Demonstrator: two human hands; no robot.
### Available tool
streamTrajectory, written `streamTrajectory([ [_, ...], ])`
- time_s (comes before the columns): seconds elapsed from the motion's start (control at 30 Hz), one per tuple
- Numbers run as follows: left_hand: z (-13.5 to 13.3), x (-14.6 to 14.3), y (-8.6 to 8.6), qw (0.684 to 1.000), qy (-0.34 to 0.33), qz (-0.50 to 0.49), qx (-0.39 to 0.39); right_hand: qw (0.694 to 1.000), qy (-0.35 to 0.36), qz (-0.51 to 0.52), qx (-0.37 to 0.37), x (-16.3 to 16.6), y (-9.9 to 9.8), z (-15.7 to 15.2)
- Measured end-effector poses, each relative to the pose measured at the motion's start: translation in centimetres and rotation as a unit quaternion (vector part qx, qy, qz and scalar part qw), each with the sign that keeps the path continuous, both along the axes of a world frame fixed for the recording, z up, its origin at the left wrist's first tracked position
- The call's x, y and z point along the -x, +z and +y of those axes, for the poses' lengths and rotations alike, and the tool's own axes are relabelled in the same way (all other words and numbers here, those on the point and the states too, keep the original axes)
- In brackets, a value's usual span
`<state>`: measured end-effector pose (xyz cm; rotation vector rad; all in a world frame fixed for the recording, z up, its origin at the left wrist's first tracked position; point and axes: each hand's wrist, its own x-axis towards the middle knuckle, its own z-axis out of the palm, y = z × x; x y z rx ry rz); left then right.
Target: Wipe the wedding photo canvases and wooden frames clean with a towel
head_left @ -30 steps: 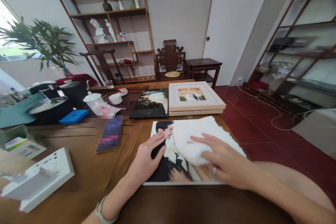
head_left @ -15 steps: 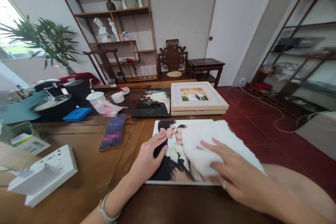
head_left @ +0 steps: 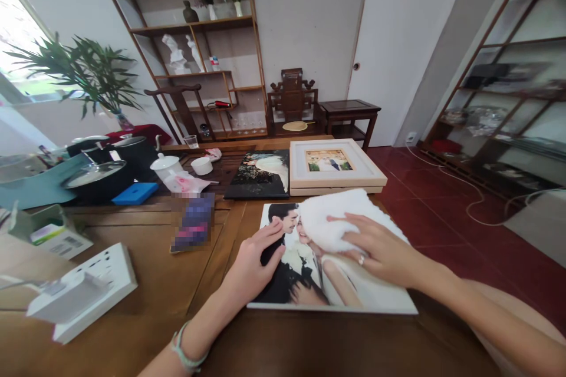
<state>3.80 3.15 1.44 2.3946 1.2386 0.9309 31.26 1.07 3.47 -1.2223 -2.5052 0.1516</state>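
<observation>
A large photo panel [head_left: 305, 280] of a couple lies flat on the wooden table in front of me. My left hand [head_left: 260, 259] rests on the panel's left part, fingers stretched out and holding nothing. On the upper right of the panel is a fluffy white cloth [head_left: 329, 221], which covers part of the picture. My right hand [head_left: 371, 244], wearing a ring, grips and presses this cloth against the panel, with some fingertips sunk into the pile.
Behind the panel lie a dark photo panel [head_left: 260, 174] and a white-framed picture [head_left: 375, 171]. To the left are a power strip [head_left: 95, 288], a small open box [head_left: 62, 241], a blue box [head_left: 135, 192], a lidded pan [head_left: 97, 179] and a white teapot [head_left: 165, 165].
My right hand has pushed the white cloth up and away across the panel, uncovering the panel's lower right part. My left hand stays in place on the panel.
</observation>
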Motion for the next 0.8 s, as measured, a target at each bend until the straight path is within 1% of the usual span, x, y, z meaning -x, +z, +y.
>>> streamTrajectory([
  [0.1,0.0,0.0,0.0,1.000,0.003,0.000,0.005,0.999,-0.021,0.009,-0.036,-0.1,-0.5,2.0],
  [0.2,0.1,0.0,-0.1,1.000,0.004,-0.002,0.002,0.998,-0.023,0.015,-0.063,0.6,-0.7,1.6],
  [0.3,0.1,0.0,-0.1,1.000,0.001,0.000,-0.005,0.998,0.000,0.013,-0.064,1.7,-0.5,-1.0],
  [0.47,0.0,0.0,0.0,1.000,-0.001,0.011,-0.003,0.997,0.072,-0.014,-0.015,3.3,0.0,-6.5],
  [0.57,0.0,-0.1,0.0,1.000,-0.003,0.016,-0.001,0.993,0.114,-0.032,0.007,4.0,0.2,-8.2],
  [0.63,0.0,-0.1,-0.1,1.000,-0.004,0.016,-0.001,0.992,0.121,-0.033,0.018,4.3,0.4,-8.3],
  [0.7,0.1,-0.1,-0.1,1.000,-0.007,0.016,0.000,0.993,0.108,-0.024,0.025,4.2,0.7,-7.8],
  [0.8,0.1,0.0,-0.1,1.000,-0.011,0.018,0.001,0.999,0.051,-0.001,0.017,3.8,1.2,-5.8],
])
